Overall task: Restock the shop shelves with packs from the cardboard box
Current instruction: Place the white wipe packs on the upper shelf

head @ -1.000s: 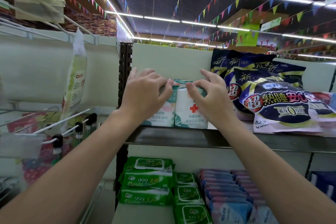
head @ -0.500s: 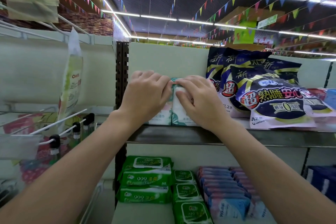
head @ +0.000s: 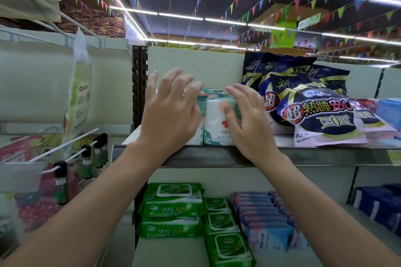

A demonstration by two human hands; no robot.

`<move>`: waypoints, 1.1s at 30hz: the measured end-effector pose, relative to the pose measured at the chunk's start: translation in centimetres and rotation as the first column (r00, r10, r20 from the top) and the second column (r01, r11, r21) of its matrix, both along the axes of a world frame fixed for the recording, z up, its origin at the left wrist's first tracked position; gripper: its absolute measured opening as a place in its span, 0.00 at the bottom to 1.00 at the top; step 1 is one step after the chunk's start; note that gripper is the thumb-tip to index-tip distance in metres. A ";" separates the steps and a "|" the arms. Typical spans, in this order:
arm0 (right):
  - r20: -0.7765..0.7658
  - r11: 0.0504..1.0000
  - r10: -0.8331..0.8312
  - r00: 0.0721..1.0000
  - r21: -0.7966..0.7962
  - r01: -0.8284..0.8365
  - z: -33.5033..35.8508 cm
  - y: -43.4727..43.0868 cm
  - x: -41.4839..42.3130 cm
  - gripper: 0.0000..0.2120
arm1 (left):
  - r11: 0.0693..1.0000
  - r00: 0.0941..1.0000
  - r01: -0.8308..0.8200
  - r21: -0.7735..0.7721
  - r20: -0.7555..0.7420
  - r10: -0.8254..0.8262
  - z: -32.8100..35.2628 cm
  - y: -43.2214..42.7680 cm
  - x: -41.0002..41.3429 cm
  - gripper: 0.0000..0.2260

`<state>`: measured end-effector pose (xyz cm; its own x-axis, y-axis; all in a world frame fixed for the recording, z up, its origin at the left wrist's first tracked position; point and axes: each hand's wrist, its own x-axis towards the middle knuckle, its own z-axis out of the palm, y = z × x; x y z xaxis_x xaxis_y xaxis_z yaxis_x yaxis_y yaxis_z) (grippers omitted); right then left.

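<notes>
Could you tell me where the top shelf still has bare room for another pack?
A free strip lies between the slotted upright and the white-and-teal packs, behind the left hand. Rightwards, the dark blue bags crowd the shelf.

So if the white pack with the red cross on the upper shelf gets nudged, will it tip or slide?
The white pack stands upright on a narrow base, so a high push would probably topple it. Its glossy wrap suggests it slides easily on the shelf. It looks soft, likely light.
</notes>
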<state>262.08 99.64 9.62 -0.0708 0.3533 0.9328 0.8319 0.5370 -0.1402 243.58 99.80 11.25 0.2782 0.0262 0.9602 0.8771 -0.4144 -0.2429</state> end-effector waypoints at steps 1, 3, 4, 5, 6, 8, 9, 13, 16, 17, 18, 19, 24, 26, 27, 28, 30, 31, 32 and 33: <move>-0.044 0.999 -0.042 0.998 0.016 0.043 -0.2 -0.2 -0.1 0.19 | 1.000 1.000 0.019 0.024 0.014 -0.019 0.0 -0.4 0.1 0.14; -0.111 0.990 -0.118 0.987 0.065 0.125 -0.4 -0.7 -0.3 0.18 | 0.996 0.997 0.061 0.060 0.034 -0.063 -0.1 -1.2 0.2 0.14; -0.138 0.984 -0.143 0.980 0.085 0.156 -0.5 -1.1 -0.5 0.18 | 0.993 0.995 0.093 0.071 0.037 -0.096 -0.3 -1.6 0.3 0.14; -0.161 0.980 -0.153 0.975 0.098 0.170 -0.6 -1.4 -0.7 0.17 | 0.989 0.990 0.130 0.077 0.040 -0.133 -0.5 -1.9 0.4 0.13; -0.181 0.981 -0.144 0.973 0.101 0.164 -0.9 -1.8 -0.8 0.15 | 0.982 0.984 0.171 0.078 0.046 -0.175 -0.9 -2.1 0.6 0.12; -0.230 0.992 -0.076 0.970 0.084 0.097 -1.3 -2.7 -0.7 0.11 | 0.967 0.966 0.245 0.065 0.066 -0.249 -1.5 -2.6 0.9 0.10; -0.259 0.996 -0.042 0.965 0.064 0.061 -1.6 -3.2 -0.6 0.10 | 0.959 0.955 0.281 0.044 0.083 -0.284 -1.9 -2.9 1.1 0.09; -0.326 1.000 0.003 0.946 0.003 -0.002 -2.7 -5.7 0.2 0.07 | 0.922 0.918 0.381 -0.067 0.149 -0.368 -3.3 -4.0 2.2 0.08; -0.310 0.999 -0.022 0.951 -0.041 0.010 -3.6 -7.8 1.2 0.06 | 0.901 0.901 0.415 -0.126 0.197 -0.387 -4.0 -5.5 3.5 0.09; -0.311 0.998 -0.027 0.950 -0.059 0.009 -3.8 -8.5 1.6 0.06 | 0.895 0.895 0.424 -0.134 0.212 -0.392 -4.2 -6.1 3.9 0.09; -0.318 0.997 -0.027 0.948 -0.081 0.001 -4.0 -9.3 2.1 0.06 | 0.889 0.889 0.435 -0.143 0.223 -0.399 -4.5 -6.7 4.4 0.09; -0.328 0.995 -0.023 0.944 -0.101 -0.011 -4.3 -10.2 2.5 0.06 | 0.881 0.884 0.446 -0.156 0.232 -0.406 -4.8 -7.5 5.0 0.08; -0.393 0.983 0.005 0.920 -0.166 -0.077 -6.3 -15.6 6.1 0.06 | 0.815 0.832 0.527 -0.240 0.340 -0.438 -6.7 -12.2 8.9 0.09; -0.411 0.973 0.003 0.911 -0.209 -0.098 -7.6 -18.0 8.2 0.06 | 0.799 0.817 0.548 -0.248 0.363 -0.448 -7.8 -14.6 11.1 0.10; -0.416 0.969 0.001 0.909 -0.223 -0.103 -8.2 -19.1 9.2 0.07 | 0.791 0.811 0.556 -0.255 0.375 -0.449 -8.3 -15.7 12.1 0.10; -0.420 0.966 -0.004 0.907 -0.236 -0.105 -8.9 -20.4 10.4 0.07 | 0.781 0.804 0.566 -0.263 0.385 -0.453 -9.0 -17.0 13.4 0.10; -0.418 0.960 -0.008 0.908 -0.258 -0.111 -10.3 -22.9 12.8 0.07 | 0.757 0.791 0.586 -0.290 0.409 -0.455 -10.4 -19.6 16.0 0.10; -0.416 0.957 -0.012 0.909 -0.269 -0.111 -11.1 -24.2 14.2 0.07 | 0.743 0.784 0.596 -0.304 0.419 -0.458 -11.2 -21.1 17.5 0.10; -0.420 0.954 -0.014 0.907 -0.278 -0.114 -11.6 -25.0 15.1 0.08 | 0.733 0.776 0.607 -0.307 0.427 -0.464 -11.9 -22.0 18.5 0.10; -0.426 0.950 -0.026 0.904 -0.291 -0.110 -12.4 -26.5 16.7 0.08 | 0.721 0.772 0.614 -0.320 0.433 -0.466 -12.8 -23.6 20.2 0.10</move>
<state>278.81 73.10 -2.78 0.2817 0.6266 0.7266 0.6355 0.4455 -0.6306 263.82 76.18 -1.51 0.0743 0.3819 0.9212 0.4620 -0.8319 0.3076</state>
